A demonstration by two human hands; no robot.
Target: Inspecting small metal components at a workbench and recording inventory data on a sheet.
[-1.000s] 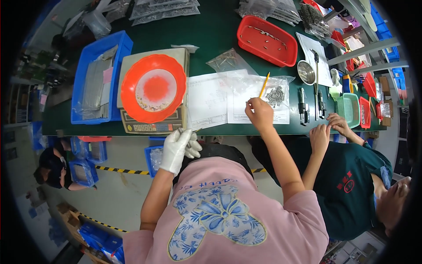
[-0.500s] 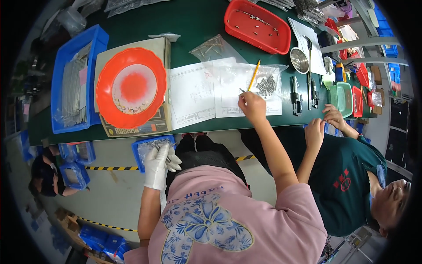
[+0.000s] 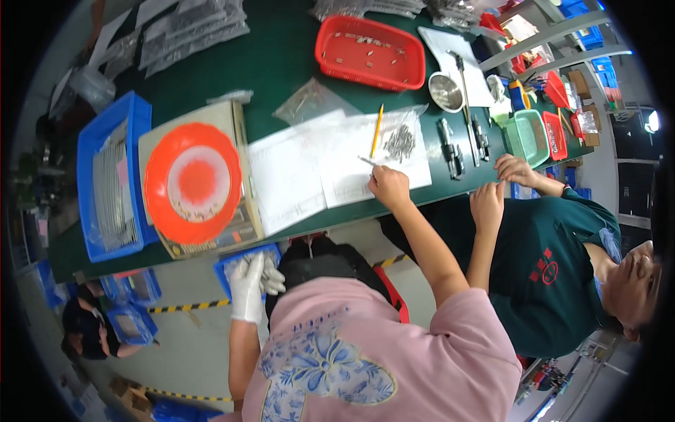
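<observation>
Hands over green worktable (image 3: pixel 281 63): gloved left hand (image 3: pixel 249 285) loosely open, empty; right hand (image 3: pixel 388 186) pinching small tool (image 3: pixel 367 161) above papers (image 3: pixel 316 169).

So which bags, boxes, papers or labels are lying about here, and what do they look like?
White paper sheets: bench middle, under the right hand, faintly printed.
Clear bag: behind the sheets, crumpled.
Cardboard box: left of the sheets, tan, under an orange plate.
Grey packets: far left, stacked.

A thin silvery pin (image 3: pixel 367 161) lies slanted in the bare right hand's (image 3: pixel 389 186) grip, over a white paper sheet (image 3: pixel 351 176) on the green bench (image 3: pixel 281 63). Beside it, a heap of small grey metal parts (image 3: pixel 401 141) rests on clear plastic, with a yellow pencil (image 3: pixel 377 131) lying near-upright to its left.
</observation>
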